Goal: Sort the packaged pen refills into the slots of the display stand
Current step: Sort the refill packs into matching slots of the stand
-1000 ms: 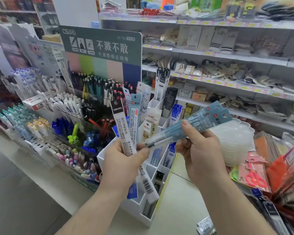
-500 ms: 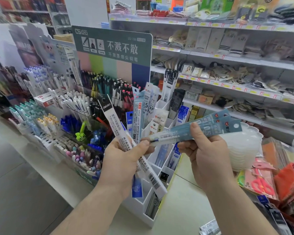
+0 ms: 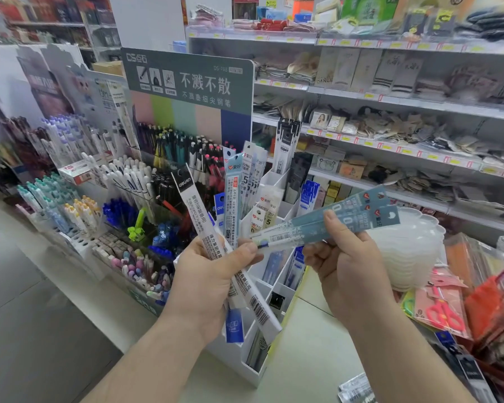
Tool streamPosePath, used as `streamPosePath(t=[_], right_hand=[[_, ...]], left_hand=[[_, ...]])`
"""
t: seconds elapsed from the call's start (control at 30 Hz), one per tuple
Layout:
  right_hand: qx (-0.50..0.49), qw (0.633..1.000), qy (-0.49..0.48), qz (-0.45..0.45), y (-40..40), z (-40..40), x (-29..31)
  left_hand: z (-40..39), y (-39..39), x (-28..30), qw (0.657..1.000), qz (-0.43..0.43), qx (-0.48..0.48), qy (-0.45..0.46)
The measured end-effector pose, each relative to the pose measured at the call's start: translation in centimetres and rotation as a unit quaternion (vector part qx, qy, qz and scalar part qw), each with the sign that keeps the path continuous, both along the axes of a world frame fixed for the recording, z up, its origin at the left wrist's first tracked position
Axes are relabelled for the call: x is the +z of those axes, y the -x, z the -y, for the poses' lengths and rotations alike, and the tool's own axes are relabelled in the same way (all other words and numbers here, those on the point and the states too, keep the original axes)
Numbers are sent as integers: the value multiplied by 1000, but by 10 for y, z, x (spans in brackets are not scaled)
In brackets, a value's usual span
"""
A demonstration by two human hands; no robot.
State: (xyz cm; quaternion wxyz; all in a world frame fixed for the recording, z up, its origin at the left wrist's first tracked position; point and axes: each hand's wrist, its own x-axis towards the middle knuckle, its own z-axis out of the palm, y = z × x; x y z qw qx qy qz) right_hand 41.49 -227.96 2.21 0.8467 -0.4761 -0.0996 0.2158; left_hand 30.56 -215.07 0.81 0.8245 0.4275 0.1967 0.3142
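Both hands sit a bit right of & higher in frame vs 0.5 s ago, same grips. Left hand (image 3: pixel 213 274) at centre grips a fan of refill packs (image 3: pixel 232 199), white one marked "deli". Right hand (image 3: pixel 349 274) pinches teal packs (image 3: pixel 332 225) reading "0.5", pointing upper right. White display stand (image 3: pixel 277 181) behind, center frame. Green sign (image 3: pixel 192 80) upper left: "不溅不散", "DS-768".

Pale counter (image 3: pixel 312 338), white display stand (image 3: pixel 253 370) on it, possibly plastic packets (image 3: pixel 357 388)
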Motion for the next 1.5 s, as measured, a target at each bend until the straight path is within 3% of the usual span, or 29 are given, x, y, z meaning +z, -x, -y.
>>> streamPosePath(t=[0.13, 0.23, 0.4, 0.5, 0.77, 1.03, 1.2, 1.33, 1.5], right_hand=[[55, 990, -3, -131, 0, -2, -2], [73, 980, -7, -186, 1, -5, -6], [53, 968, -7, -244, -4, -8, -15], [41, 973, -14, -227, -4, -9, -17], [89, 988, -68, -105, -3, 1, -21], [23, 984, -168, -54, -8, 1, -19], [44, 980, -186, -49, -13, 3, -19], [5, 978, -197, -63, -15, 2, -16], [-31, 979, -185, -79, -13, -2, -15]], left_hand=[[-1, 2, -2, 1000, -9, -12, -20], [0, 5, -1, 993, -13, -44, -105], [2, 10, 4, 952, -57, -91, -287], [1, 12, 3, 928, -87, -120, -342], [-5, 9, 1, 914, -82, -163, -363], [-4, 2, -1, 928, -56, -164, -329], [-4, -2, -1, 914, -72, -168, -362], [-4, -2, 0, 897, -69, -174, -400], [7, -9, -3, 924, -64, -135, -351]])
